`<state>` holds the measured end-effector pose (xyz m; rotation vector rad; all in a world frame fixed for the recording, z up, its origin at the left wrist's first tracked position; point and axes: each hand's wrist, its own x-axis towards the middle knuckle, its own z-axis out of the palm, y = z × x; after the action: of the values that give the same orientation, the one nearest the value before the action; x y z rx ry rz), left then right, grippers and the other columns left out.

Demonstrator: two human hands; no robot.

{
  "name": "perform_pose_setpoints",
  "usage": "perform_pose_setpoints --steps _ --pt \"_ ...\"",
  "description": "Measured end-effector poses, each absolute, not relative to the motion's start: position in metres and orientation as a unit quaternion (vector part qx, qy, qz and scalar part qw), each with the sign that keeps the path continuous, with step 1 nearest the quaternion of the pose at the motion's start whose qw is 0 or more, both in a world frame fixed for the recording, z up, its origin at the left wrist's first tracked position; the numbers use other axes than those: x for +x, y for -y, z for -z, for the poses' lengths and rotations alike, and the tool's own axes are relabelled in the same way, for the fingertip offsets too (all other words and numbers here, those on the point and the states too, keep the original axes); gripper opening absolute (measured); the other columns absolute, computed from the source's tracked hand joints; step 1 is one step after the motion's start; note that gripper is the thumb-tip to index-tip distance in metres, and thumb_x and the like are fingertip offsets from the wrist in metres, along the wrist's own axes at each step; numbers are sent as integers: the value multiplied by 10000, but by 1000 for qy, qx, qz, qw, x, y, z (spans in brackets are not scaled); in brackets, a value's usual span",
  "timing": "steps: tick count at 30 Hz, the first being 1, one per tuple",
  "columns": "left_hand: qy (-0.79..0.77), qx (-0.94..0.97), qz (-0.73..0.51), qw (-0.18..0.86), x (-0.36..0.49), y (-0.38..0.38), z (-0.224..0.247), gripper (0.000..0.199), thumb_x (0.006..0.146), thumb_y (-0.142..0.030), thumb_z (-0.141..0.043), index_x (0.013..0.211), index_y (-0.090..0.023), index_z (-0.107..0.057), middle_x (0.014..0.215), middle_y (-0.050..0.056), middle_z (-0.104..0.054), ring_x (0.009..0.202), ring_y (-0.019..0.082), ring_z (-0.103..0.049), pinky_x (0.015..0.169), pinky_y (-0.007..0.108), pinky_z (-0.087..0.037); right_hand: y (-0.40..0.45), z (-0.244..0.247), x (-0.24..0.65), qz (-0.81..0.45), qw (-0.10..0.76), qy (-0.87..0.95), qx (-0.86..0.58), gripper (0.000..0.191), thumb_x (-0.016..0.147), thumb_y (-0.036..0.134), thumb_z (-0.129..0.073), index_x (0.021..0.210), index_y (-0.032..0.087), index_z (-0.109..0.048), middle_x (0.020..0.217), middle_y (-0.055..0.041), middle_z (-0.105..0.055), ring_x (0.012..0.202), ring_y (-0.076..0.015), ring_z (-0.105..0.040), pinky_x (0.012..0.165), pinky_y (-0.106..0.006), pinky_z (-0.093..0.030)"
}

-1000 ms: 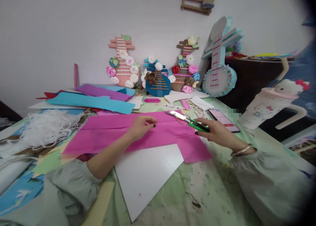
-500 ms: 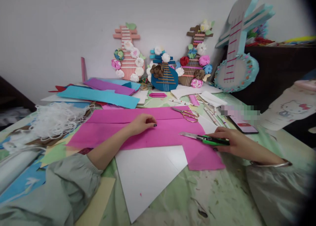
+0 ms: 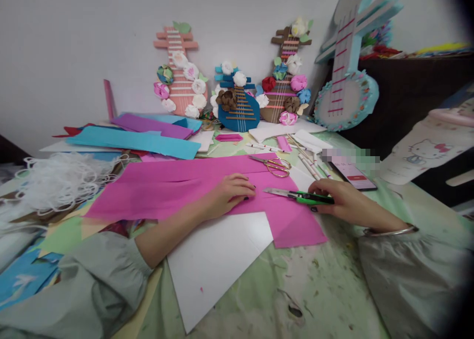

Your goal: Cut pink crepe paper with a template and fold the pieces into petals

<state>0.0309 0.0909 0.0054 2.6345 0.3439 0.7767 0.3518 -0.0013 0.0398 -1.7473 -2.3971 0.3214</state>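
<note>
- Pink sheet: spread on the counter, its near edge over the white board; a line crosses it, fold or cut, cannot tell which.
- Left hand: on the sheet, fingers loosely bent, nothing seen in them.
- Right hand: fingers closed around the green-and-black cutter, blade out above the sheet's right part. Blade contact cannot be confirmed.
- Scissors: unheld, on the sheet beyond the cutter.
- Progress, as judged: sheet laid out, blade exposed; no freshly separated pink piece identified beside the hands. Extent remaining cannot be established.
- Background: decorated paper instruments stand by the wall, seemingly complete.
</note>
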Motion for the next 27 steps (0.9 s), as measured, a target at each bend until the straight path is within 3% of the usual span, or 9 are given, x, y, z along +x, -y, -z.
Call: perform_pose_setpoints --steps 6,15,20,27 --pt "-132 941 -243 196 29 -101 13 329 954 -168 -374 1150 -204 -635 1212 70 -638 1208 222 -497 1031 433 -399 4 -44 349 -127 75 810 -568 233 754 323 -612 957 210 -600 880 -34 -619 803 -220 -558 685 -317 -397" --pt "-146 921 -253 258 30 -99 9 327 929 -129 -404 1118 -196 -662 1215 81 -635 1209 203 -509 1055 423 -393 6 -46 343 -144 71 822 -547 223 761 289 -605 969 207 -594 917 -42 -629 824 -219 -557 711 -327 -401" --pt "-137 928 -234 254 30 -100 8 360 930 -118 -404 1152 -250 -654 1259 51 -614 1253 200 -475 1075 442 -365 7 -47 340 -141 77 830 -534 222 764 261 -594 980 211 -595 957 -45 -620 866 -223 -559 739 -332 -404" --pt "-181 900 -307 250 29 -93 4 303 873 -142 -531 1145 -202 -650 1188 91 -648 1163 206 -555 1028 427 -424 5 -45 344 -114 84 827 -544 215 743 229 -589 957 209 -603 934 -55 -600 831 -224 -556 715 -335 -409"
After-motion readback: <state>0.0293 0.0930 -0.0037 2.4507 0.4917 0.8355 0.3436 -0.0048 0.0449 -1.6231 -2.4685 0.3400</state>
